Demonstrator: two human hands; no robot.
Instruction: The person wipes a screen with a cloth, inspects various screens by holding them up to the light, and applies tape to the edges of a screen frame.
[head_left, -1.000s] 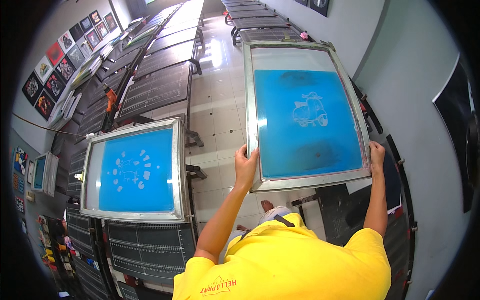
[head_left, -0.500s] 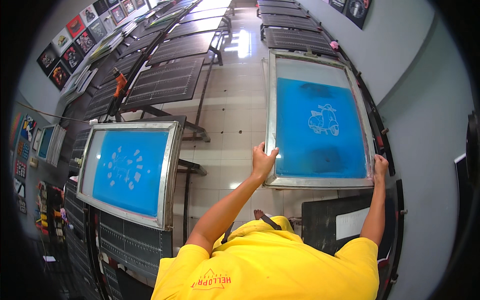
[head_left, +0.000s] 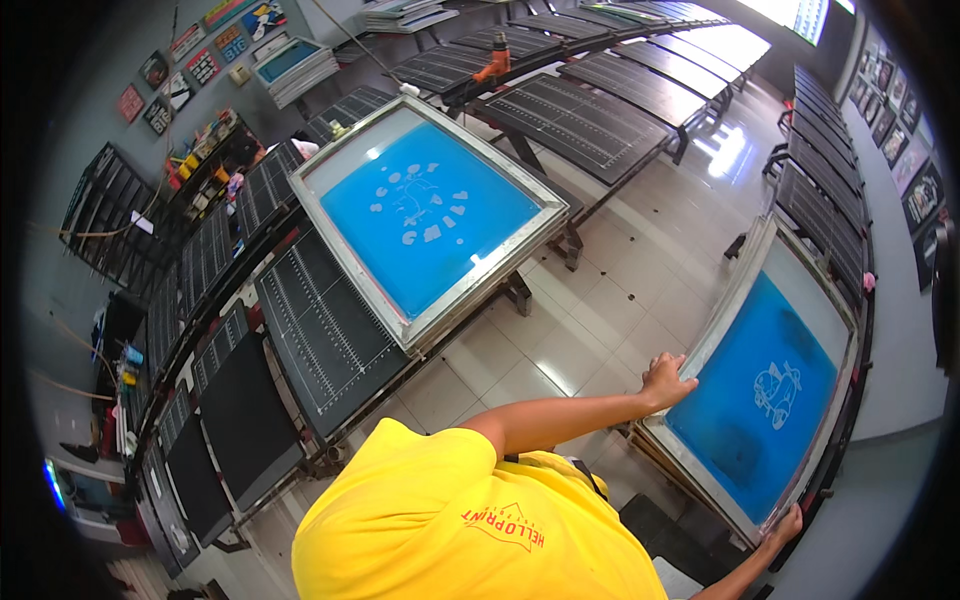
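Note:
A screen printing frame (head_left: 760, 395) with a pale metal border and blue mesh lies at the right, a scooter outline showing in its mesh. My left hand (head_left: 665, 383) grips the left side of this frame, thumb on top. At its near right corner, my right hand (head_left: 786, 526) is closed on the border, some fingers hidden beneath. A second screen printing frame (head_left: 430, 205), also blue, rests tilted on the left row of boards. It bears a ring of light shapes and touches neither hand.
Long rows of dark printing boards (head_left: 330, 335) run along both sides, with a tiled floor (head_left: 560, 340) between them. An orange heat gun (head_left: 495, 62) stands beyond the left frame. Stacked frames (head_left: 295, 68) and pictures line the wall. A cable hangs at upper left.
My view has turned left, so both frames now appear slanted and the scooter frame sits farther right and lower. Both hands keep hold of the scooter frame.

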